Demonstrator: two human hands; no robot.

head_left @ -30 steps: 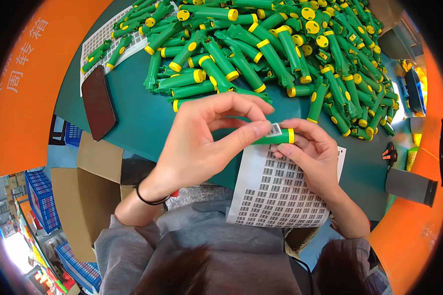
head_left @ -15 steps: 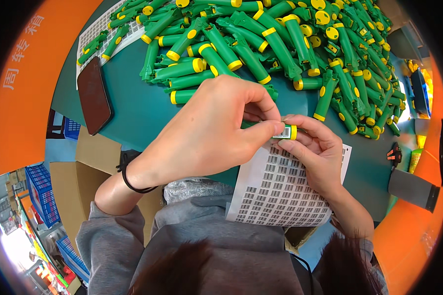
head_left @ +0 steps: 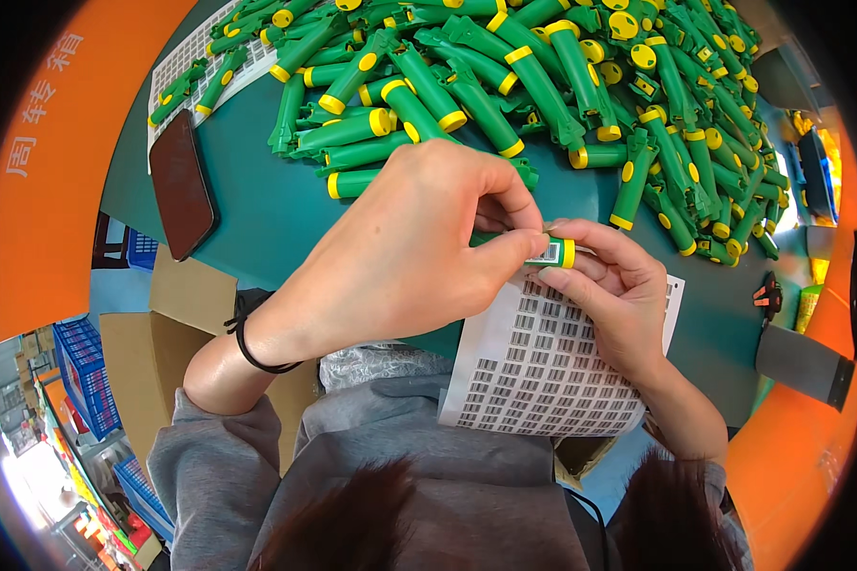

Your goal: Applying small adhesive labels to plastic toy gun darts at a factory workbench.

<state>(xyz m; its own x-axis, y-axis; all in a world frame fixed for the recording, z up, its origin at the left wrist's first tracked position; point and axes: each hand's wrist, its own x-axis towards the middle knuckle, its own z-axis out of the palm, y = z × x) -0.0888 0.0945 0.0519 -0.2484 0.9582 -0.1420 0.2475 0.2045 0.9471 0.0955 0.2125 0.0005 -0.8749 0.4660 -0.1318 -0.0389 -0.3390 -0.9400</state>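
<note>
Between my two hands is a green plastic tube [head_left: 554, 266] with a yellow end band. A small white barcode label [head_left: 548, 253] lies on its side near that band. My left hand [head_left: 419, 243] is closed at the tube, its thumb and forefinger pinching at the label's edge and hiding most of the body. Thumb and fingers of my right hand [head_left: 619, 290] grip the yellow-banded end. Below them a curved white sheet of barcode labels [head_left: 543, 371] hangs over the table's near edge, partly behind my right hand.
A large heap of similar green tubes [head_left: 533, 86] covers the far part of the green table [head_left: 248, 200]. At the left lie a dark brown phone-like slab [head_left: 183, 186] and another label sheet [head_left: 167, 71]. An open cardboard box [head_left: 148, 357] stands below the table's left edge.
My hands and the tube stay almost in place, with only a tiny shift of my right hand. The view has moved slightly.
</note>
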